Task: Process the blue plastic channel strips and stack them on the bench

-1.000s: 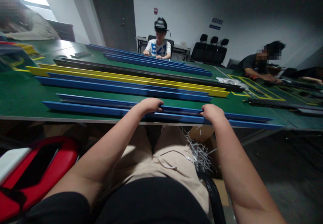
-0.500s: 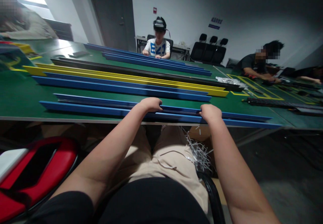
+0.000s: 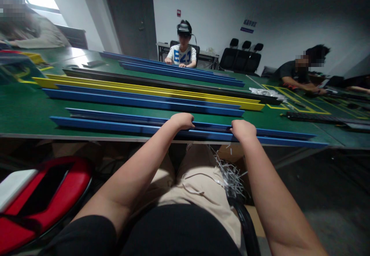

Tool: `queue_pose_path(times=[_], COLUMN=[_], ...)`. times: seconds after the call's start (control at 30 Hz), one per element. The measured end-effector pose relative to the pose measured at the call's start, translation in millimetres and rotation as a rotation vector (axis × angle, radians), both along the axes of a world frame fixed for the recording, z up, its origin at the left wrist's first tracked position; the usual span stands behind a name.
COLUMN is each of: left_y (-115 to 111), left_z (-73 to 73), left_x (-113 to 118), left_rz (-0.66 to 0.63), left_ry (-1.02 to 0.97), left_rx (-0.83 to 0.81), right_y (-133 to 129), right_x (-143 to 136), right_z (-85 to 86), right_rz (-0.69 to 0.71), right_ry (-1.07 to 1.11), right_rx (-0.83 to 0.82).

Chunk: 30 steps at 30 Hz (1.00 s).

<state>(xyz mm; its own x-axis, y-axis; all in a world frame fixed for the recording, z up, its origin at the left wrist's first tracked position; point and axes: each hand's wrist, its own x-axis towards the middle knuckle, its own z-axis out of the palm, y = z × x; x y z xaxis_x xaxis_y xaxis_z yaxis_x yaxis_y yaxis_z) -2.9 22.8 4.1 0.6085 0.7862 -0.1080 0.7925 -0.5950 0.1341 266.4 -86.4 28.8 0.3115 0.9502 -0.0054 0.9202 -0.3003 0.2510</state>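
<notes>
A long blue channel (image 3: 121, 126) with two raised edges lies along the near edge of the green table. My left hand (image 3: 183, 121) is closed at the middle of this channel, its fingertips down inside and mostly hidden. A short way to the right, my right hand (image 3: 243, 129) is closed over the same channel, its fingers also turned inward. What the fingertips pinch inside is too small to make out. Just beyond lies another blue channel (image 3: 144, 101), with a yellow channel (image 3: 162, 92) and a black one (image 3: 138, 81) behind it.
More blue channels (image 3: 179, 71) lie at the far side of the green table (image 3: 17, 109). A person (image 3: 182, 54) sits across, others at left and right. Clear plastic (image 3: 267, 93) lies right of centre. A red chair (image 3: 58, 194) stands at lower left, paper strips (image 3: 234, 177) below the table.
My left hand has slid right along the near blue channel, closer to my right hand. My right hand stays at nearly the same spot. The view has shifted slightly.
</notes>
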Motion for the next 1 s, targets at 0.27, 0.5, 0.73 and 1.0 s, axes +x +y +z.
queue_pose_path(times=[0.27,0.5,0.73,1.0], left_y=[-4,-7,-13,-17], left_z=[1.2,2.7,5.0,3.7], left_x=[17,36,57,80], left_rz=[-0.01,-0.019,-0.029,-0.044], left_ry=[-0.019,-0.011,-0.036,-0.046], left_rx=[-0.024,-0.036,-0.037,-0.034], right_y=[-1,1,0,-2], right_x=[4,4,3,1], right_z=[-1.3,0.1,1.3,1.5], right_rz=[0.022,-0.003,-0.004,-0.008], right_ry=[0.015,0.018,0.019,0.016], right_rx=[0.017,-0.005,-0.006,-0.001])
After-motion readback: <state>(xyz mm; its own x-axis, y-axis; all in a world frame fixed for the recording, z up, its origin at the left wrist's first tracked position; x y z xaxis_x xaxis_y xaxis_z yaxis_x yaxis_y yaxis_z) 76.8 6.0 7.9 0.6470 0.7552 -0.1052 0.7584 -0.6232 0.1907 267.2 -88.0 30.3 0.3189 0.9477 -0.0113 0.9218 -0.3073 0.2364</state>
